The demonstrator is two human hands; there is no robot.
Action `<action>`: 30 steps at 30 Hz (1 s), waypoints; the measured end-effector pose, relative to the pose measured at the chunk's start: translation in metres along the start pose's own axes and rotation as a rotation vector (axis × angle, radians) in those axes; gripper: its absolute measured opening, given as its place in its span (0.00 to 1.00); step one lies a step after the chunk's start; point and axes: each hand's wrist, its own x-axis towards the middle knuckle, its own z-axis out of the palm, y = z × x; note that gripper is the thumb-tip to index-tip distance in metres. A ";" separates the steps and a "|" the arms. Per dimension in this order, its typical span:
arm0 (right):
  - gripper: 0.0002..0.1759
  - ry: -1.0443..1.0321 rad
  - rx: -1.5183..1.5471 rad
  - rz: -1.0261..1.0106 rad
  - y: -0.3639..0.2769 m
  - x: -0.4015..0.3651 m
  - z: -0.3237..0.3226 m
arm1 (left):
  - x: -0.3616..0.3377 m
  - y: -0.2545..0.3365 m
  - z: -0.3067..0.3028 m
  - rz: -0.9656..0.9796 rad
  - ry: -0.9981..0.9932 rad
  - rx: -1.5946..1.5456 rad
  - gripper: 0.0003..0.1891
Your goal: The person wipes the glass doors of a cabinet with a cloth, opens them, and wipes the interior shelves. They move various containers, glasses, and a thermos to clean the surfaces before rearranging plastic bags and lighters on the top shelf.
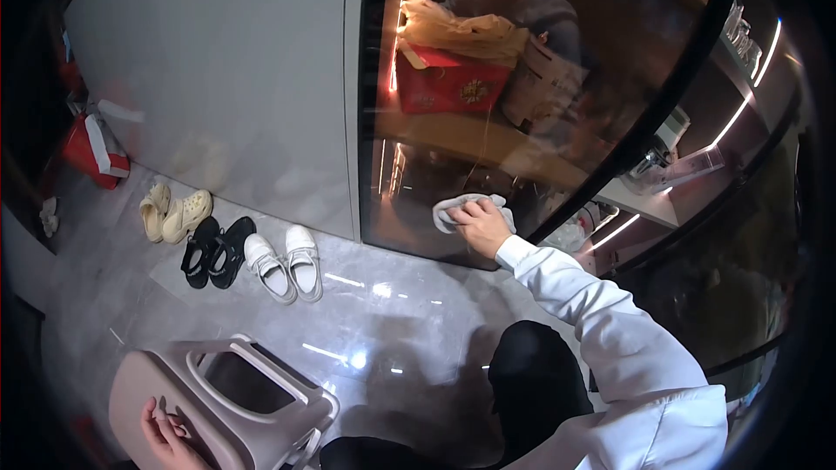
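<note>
My right hand (481,224) presses a light grey cloth (448,211) against the lower part of a dark glass cabinet door (427,200). Its fingers are closed over the cloth, which bunches out on both sides. At the lower left, my left hand (167,437) rests on the seat of a beige plastic step stool (131,383). The left fingers are loosely bent and apart, with nothing visible in them. Behind the glass show a red box (444,83), a yellowish plastic bag (461,35) on top of it and a pale paper bag (544,87).
Cream clogs (185,216), black sandals (229,254) and white shoes (302,263) line up on the glossy tiled floor before a grey cabinet panel (226,61). A red and white bag (91,152) stands far left. Lit shelves (649,200) with clear items are at right.
</note>
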 end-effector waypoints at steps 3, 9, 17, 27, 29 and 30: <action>0.12 0.247 -0.084 0.193 0.009 0.011 -0.037 | -0.004 0.013 0.005 -0.024 0.030 0.063 0.12; 0.18 0.713 -0.278 0.394 0.081 0.046 -0.146 | -0.005 0.006 0.000 -0.009 -0.007 0.107 0.13; 0.18 0.139 -0.015 0.196 0.006 0.006 -0.035 | 0.003 -0.002 -0.004 -0.003 0.003 0.062 0.14; 0.22 0.522 -0.228 0.329 0.070 0.018 -0.067 | -0.001 0.004 0.004 0.014 -0.020 0.075 0.14; 0.17 0.268 -0.100 0.089 0.018 0.004 -0.016 | -0.003 0.002 0.001 0.009 -0.038 0.054 0.13; 0.14 0.214 0.032 0.124 -0.005 0.000 0.004 | -0.005 0.000 0.002 0.022 -0.031 0.066 0.13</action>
